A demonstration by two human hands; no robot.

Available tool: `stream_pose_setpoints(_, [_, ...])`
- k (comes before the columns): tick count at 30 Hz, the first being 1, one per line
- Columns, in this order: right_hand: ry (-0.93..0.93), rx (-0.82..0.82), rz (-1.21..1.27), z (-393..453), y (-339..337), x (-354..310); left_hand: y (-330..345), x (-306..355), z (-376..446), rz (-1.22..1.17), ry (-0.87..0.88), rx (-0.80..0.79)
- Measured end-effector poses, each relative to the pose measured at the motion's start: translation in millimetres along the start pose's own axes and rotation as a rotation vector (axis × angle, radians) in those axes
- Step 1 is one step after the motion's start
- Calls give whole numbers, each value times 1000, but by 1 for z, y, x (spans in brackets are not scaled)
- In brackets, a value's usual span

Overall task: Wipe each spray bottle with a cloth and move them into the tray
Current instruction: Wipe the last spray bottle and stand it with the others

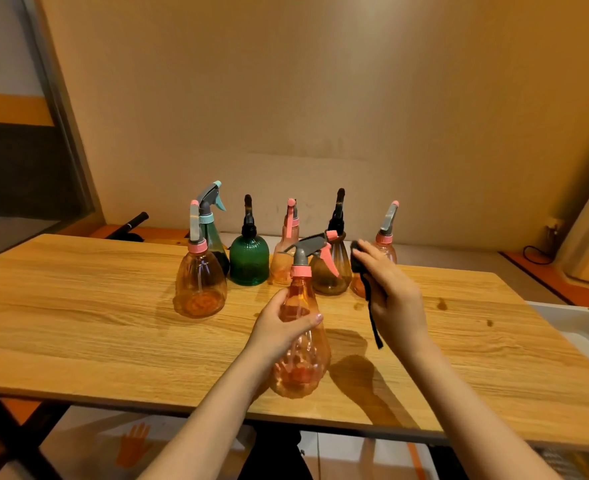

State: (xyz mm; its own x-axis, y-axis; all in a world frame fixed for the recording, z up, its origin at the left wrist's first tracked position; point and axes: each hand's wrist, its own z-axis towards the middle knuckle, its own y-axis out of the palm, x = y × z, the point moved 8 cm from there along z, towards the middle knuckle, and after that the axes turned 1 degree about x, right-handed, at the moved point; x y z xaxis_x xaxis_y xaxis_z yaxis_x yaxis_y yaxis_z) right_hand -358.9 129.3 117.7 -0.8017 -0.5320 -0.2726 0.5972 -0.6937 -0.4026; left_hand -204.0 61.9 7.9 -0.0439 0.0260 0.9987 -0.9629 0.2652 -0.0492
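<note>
The pink spray bottle (301,344) is in my left hand (281,327), lifted over the near middle of the wooden table (78,323); it is a translucent teardrop of faceted plastic, narrow at the neck and swelling toward the base, capped by a pink collar and a grey trigger head with a pink lever pointing toward 2 o'clock. My left fingers curl round its slim upper body, thumb across the front. My right hand (390,296) sits just beside it at 3 o'clock, fingers pressed together and bent over a dark cloth (365,282), soft and limp, with a thin strip dangling below my palm; the cloth is apart from the bottle. Behind, from 11 to 1 o'clock, the other bottles stand upright in a loose row on the grainy, pale wood: a round pink bottle (200,282) with a grey and pink head, a tall teal-headed bottle (213,230) close behind it, a ribbed green glassy dome bottle (249,259) with a black nozzle, a small pink bottle (284,254), an amber bottle (331,268) with a black head, and a far pink bottle (386,237) partly hidden by my right hand. At 3 o'clock, off the table's right edge, the smooth white tray (577,327) shows its corner.
</note>
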Motion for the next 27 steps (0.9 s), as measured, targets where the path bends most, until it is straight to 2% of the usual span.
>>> stream_pose_setpoints(4, [-211, -137, -244, 26, 25, -20, 12, 16, -4, 138, 74, 20])
stream_pose_setpoints(9, [-223, -248, -363, 10, 46, -6, 14, 19, -6, 173, 86, 74])
stream_pose_setpoints(13, [-192, -278, -345, -17, 40, 7, 10, 17, -6, 162, 76, 101])
stream_pose_setpoints(19, [-242, -145, -329, 11, 14, -11, 15, 18, -4, 166, 67, 75])
stream_pose_setpoints(21, [-323, -206, -330, 21, 25, -22, 18, 17, -3, 210, 53, 72])
stream_pose_setpoints(24, [-448, -381, -349, 14, 50, -29, 19, 16, -4, 253, 75, 86])
stream_pose_setpoints(27, [-424, -402, -399, 5, 46, -13, 16, 20, -8, 239, 99, 95])
